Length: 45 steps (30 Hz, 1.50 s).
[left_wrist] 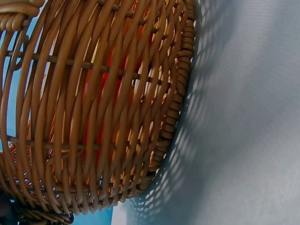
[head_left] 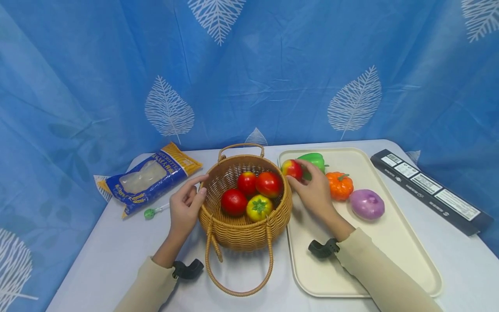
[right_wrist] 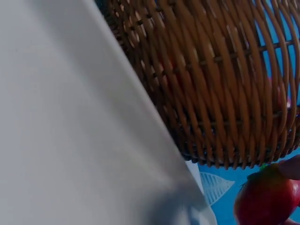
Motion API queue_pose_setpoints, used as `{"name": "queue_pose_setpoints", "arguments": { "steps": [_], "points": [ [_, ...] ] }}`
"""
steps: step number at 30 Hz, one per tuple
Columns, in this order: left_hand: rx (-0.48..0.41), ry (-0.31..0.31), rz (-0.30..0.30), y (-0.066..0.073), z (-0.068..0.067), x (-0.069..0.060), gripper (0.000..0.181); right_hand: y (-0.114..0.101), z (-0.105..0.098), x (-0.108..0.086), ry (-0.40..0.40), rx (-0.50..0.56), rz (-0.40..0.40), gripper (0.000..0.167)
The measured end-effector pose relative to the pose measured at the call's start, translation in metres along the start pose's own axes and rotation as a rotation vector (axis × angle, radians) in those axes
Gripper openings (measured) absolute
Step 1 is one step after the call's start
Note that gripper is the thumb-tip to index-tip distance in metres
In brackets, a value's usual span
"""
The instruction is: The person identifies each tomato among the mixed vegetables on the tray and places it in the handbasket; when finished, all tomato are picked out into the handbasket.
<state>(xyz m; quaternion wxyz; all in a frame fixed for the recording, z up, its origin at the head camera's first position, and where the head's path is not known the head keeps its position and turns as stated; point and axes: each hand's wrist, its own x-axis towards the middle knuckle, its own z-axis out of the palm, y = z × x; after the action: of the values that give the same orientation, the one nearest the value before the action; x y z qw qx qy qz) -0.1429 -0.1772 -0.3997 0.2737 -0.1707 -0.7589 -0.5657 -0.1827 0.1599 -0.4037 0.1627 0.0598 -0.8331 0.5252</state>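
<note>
A wicker basket (head_left: 245,236) stands in the middle of the table with several red tomato-like fruits (head_left: 234,202) and a yellow-green one (head_left: 259,208) inside. At its left rim is my left hand (head_left: 186,208), holding the edge with thumb and curled fingers. My right hand (head_left: 315,190) pinches a red-and-yellow round fruit (head_left: 292,169) just outside the basket's right rim, above the tray. In the right wrist view this fruit (right_wrist: 265,199) shows a green top beside the woven wall (right_wrist: 225,84). Only the basket's side (left_wrist: 98,108) fills the left wrist view; the left fingers are hidden there.
The cream tray (head_left: 390,260) on the right bears a green pepper (head_left: 315,160), an orange pumpkin (head_left: 339,186) and a purple onion (head_left: 367,204). A long black box (head_left: 430,190) lies beyond it. On the left are a blue pasta bag (head_left: 150,177) and a green lollipop (head_left: 150,213).
</note>
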Motion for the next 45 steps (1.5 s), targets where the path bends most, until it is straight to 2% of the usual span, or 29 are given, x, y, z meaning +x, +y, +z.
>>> {"name": "queue_pose_setpoints", "arguments": {
  "steps": [9,16,25,31,35,38,42,45],
  "points": [
    [0.011,0.003,0.002,-0.004,0.000,0.000,0.031,-0.013,-0.003,-0.001,0.026,0.074,-0.042,0.053],
    [0.021,0.006,0.008,-0.002,0.000,0.000,0.030,-0.025,-0.006,0.000,0.052,0.105,-0.078,0.054],
    [0.005,0.008,0.012,-0.001,0.002,0.000,0.030,-0.075,-0.016,-0.014,0.084,0.106,-0.130,0.051],
    [0.003,0.007,0.021,0.010,0.003,0.001,0.030,-0.089,-0.019,-0.018,0.106,0.114,-0.157,0.051],
    [-0.001,0.005,0.029,0.024,0.002,0.003,0.028,-0.091,-0.019,-0.018,0.116,0.135,-0.185,0.052],
    [-0.007,0.005,0.036,0.032,0.002,0.004,0.028,-0.081,-0.017,-0.016,0.114,0.145,-0.196,0.054],
    [-0.004,0.005,0.030,0.037,0.002,0.004,0.027,-0.067,-0.014,-0.014,0.102,0.165,-0.212,0.056],
    [-0.004,0.002,0.025,0.038,0.002,0.004,0.027,-0.067,-0.014,-0.016,0.089,0.185,-0.230,0.056]
  ]
}}
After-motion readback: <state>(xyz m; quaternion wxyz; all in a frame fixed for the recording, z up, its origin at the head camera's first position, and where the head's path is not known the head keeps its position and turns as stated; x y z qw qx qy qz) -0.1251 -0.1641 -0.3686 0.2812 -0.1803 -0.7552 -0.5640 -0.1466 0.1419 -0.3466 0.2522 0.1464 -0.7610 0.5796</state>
